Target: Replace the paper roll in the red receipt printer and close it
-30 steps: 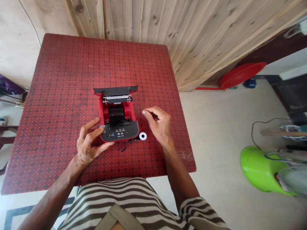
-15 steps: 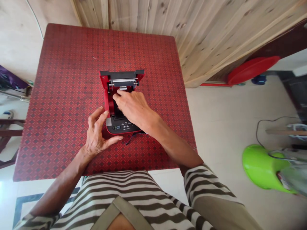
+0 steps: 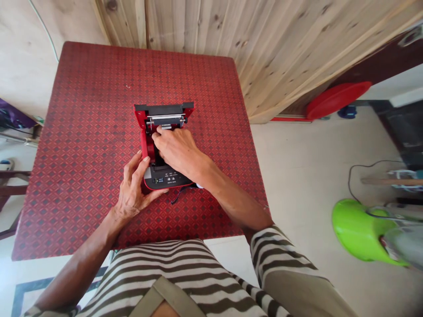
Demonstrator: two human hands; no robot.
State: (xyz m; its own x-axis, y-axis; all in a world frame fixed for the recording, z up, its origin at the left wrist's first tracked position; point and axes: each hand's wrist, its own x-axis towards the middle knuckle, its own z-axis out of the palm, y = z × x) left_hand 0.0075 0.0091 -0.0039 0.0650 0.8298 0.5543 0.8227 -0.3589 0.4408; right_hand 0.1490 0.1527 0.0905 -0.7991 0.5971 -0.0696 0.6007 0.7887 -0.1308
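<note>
1. Red diamond-patterned cloth covers the worktop [image 3: 82, 132], whose near edge is met by a striped shirt [image 3: 158, 273].
2. Close to that edge, the left hand [image 3: 132, 193] is set at the front left corner of the printer [image 3: 167, 178]. Its fingers [image 3: 139, 165] are spread along the side and the thumb is laid on the front edge, so the corner is loosely gripped, apparently to keep the body from sliding.
3. A dark cable [image 3: 176, 196] is trailed from the printer's front, just beside the right wrist.
4. The right hand [image 3: 176, 147] is laid over the open bay, fingers [image 3: 158, 131] curled down towards the metal bar. Whether anything is pinched there cannot be told.
5. The lid [image 3: 164, 108] is tipped back and upright, which leaves the bay open to reach.
6. Beyond the worktop, a plank wall [image 3: 198, 26] is seen.
</note>
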